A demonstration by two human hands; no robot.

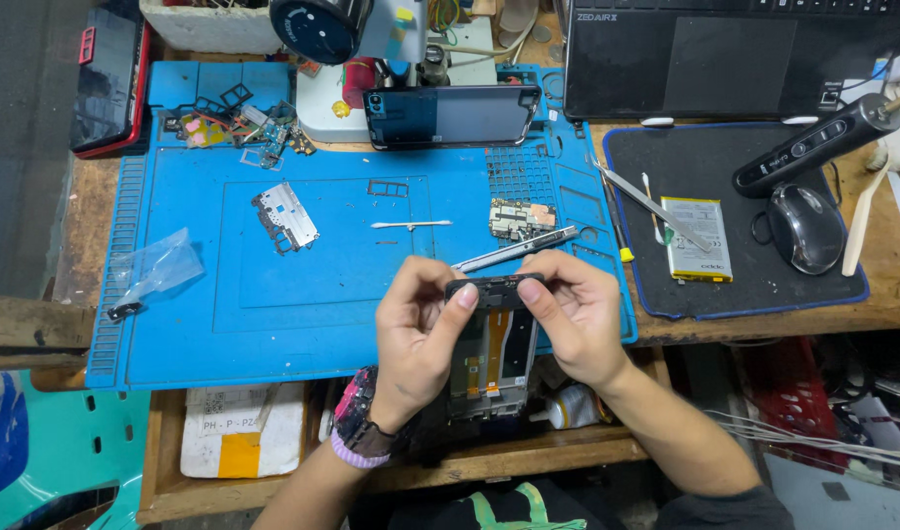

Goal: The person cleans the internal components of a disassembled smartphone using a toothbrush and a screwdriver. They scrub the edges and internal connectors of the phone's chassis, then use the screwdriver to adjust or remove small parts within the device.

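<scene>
Left hand point(421, 329): your fingers clamp top-left of phone frame point(494, 344).
Right hand point(578, 314): grips frame's top-right.
Frame: opened, held over counter point(764, 319) front edge, just off blue mat point(273, 294).
Tweezers point(514, 250): on mat, just behind hands.

A wooden workbench point(862, 312) carries a blue repair mat point(273, 294), black mousepad point(705, 147) and laptop point(735, 59).

Both forearms are bare, with no sleeves reaching them. The left hand point(421, 329) has a chunky dark wristwatch point(357, 417) with pink markings on its wrist, and a lilac band point(354, 456) sits just behind it. The right hand point(578, 314) wears nothing, and its nails are short and unpainted.
</scene>
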